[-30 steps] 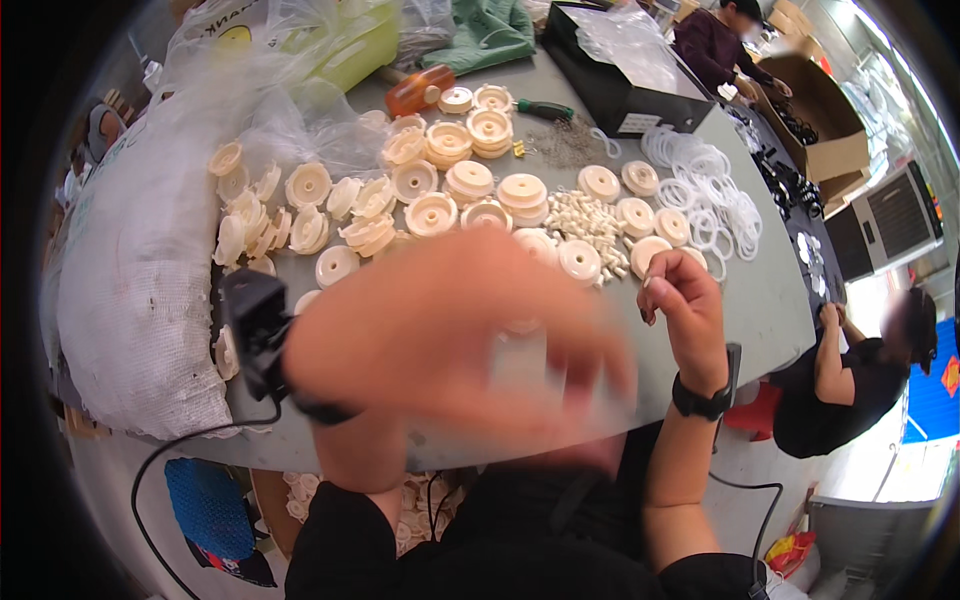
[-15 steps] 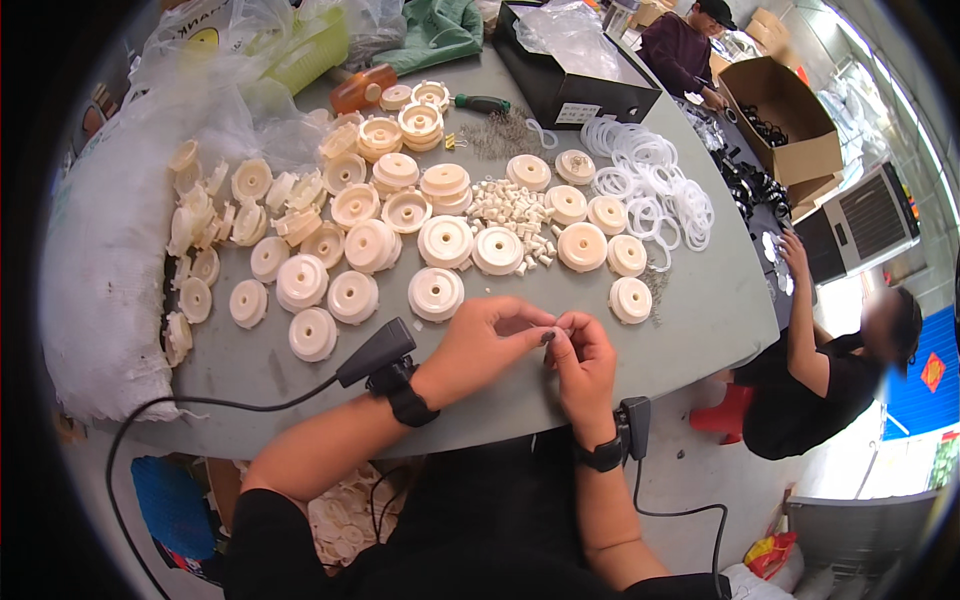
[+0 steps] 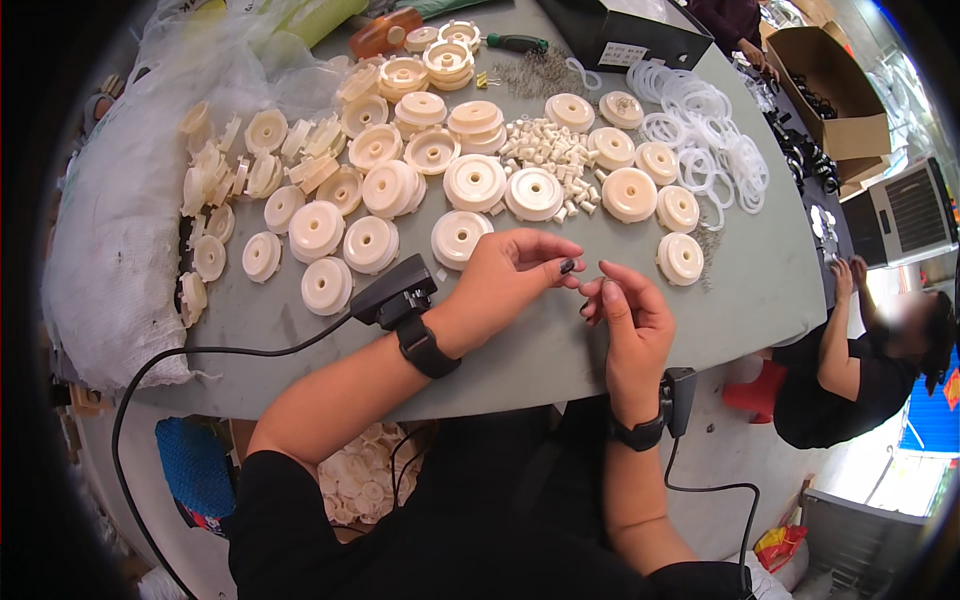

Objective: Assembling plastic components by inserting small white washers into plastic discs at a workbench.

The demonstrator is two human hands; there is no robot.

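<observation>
My left hand is over the near part of the table, thumb and forefinger brought close together. Whatever lies between those fingertips is too small to make out. A dark patch shows on the thumb tip. Just to its right, a narrow gap away, my right hand has its fingers curled in and the thumb laid against them; anything inside is hidden. Beyond the left hand sits a cream plastic wheel. Another cream wheel lies past the right hand. Small cream plugs are heaped farther back.
White plastic rings lie at the back right, beside thin metal springs. A green-handled screwdriver and black box are at the back. A white sack borders the left. Two people work at the right.
My hands have come apart from fingertips touching to a small gap, the right one moving right. The whole view has shifted, with the table higher in it.
</observation>
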